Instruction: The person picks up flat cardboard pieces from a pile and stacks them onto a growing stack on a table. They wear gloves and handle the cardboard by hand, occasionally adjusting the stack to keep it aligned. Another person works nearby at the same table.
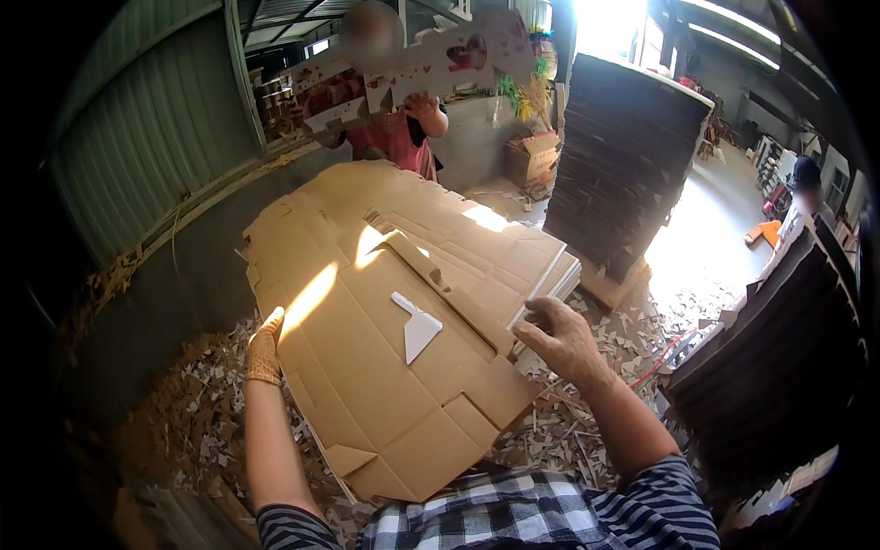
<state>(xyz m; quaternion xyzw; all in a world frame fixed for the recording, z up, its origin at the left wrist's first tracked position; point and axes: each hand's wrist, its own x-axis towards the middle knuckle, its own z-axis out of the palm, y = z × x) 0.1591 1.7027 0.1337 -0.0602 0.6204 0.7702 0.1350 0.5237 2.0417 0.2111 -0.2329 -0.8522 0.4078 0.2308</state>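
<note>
A flat, die-cut cardboard sheet [367,339] with creases and a long slot lies in front of me, brown side up, on a pile of similar cardboard sheets [312,206]. My left hand [264,353], in an orange-tan glove, grips its left edge with the thumb on top; the other fingers are hidden. Bare and curved, my right hand [564,344] is at the right edge, by the white edges of stacked sheets [555,284]. Its thumb and forefinger are apart, with nothing visible between them. A small white cardboard scrap [420,328] rests on the sheet.
Cardboard scraps [206,422] litter the floor around the pile. Across from me a person [394,147] holds up a printed cardboard sheet [440,69]. Tall dark stacks [623,156] stand on the right, one on a pallet. Another person [805,188] is at far right.
</note>
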